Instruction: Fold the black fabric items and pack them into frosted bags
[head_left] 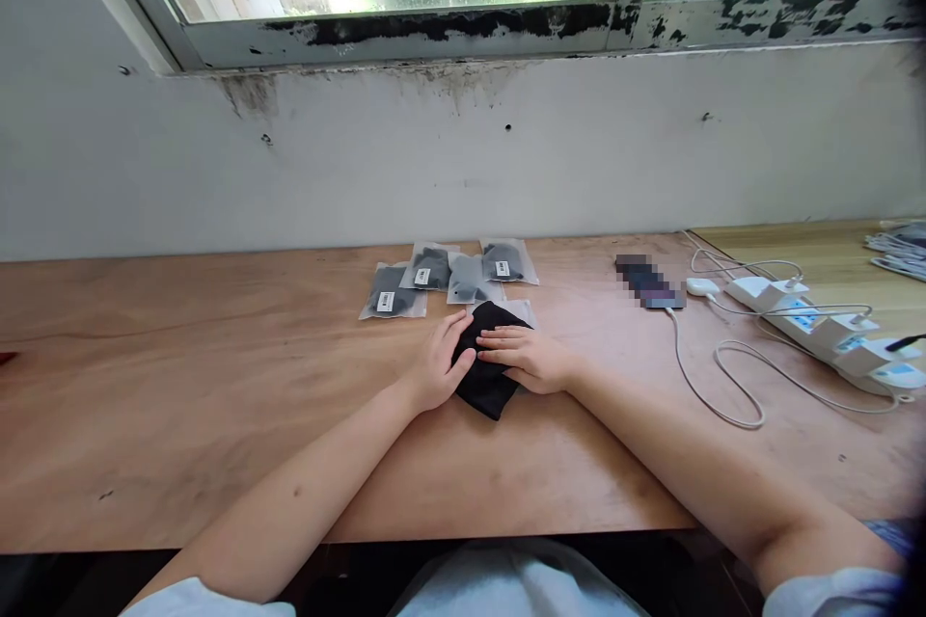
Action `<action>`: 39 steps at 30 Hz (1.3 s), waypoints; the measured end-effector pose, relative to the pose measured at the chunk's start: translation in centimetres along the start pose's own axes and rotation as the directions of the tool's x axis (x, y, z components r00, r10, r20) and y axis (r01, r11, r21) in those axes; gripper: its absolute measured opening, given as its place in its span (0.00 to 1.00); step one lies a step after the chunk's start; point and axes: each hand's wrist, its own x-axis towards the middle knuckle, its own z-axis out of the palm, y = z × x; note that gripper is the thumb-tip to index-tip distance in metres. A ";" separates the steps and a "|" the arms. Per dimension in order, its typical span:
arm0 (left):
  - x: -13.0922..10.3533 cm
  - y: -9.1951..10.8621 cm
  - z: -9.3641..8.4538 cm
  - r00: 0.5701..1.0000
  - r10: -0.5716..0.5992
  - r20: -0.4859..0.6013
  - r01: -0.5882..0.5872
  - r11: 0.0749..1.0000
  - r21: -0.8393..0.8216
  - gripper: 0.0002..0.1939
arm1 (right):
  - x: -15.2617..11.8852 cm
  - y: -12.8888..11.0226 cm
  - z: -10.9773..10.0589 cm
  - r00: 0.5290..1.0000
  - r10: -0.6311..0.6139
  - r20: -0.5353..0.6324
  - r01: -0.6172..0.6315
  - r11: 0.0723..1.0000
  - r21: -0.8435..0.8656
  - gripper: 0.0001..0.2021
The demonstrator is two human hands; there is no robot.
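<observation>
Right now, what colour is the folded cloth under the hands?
Black cloth, best seen in the head view.

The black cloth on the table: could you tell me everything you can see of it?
The black cloth looks like soft, matte fabric, plain as far as it shows. It lies fairly flat, set at a slant, with one corner pointing toward the person. Whether it is folded is hard to tell. The left hand rests at its left edge, and the right hand reaches over its right side, fingers spread across it. A frosted packet shows just past its far edge, on the wooden table.
</observation>
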 end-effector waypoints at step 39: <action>0.9 -0.2 -0.7 0.884 -0.307 0.352 0.436 0.273 -0.858 0.35 | -0.4 1.8 -0.6 0.608 0.793 0.046 -0.285 0.164 0.944 0.19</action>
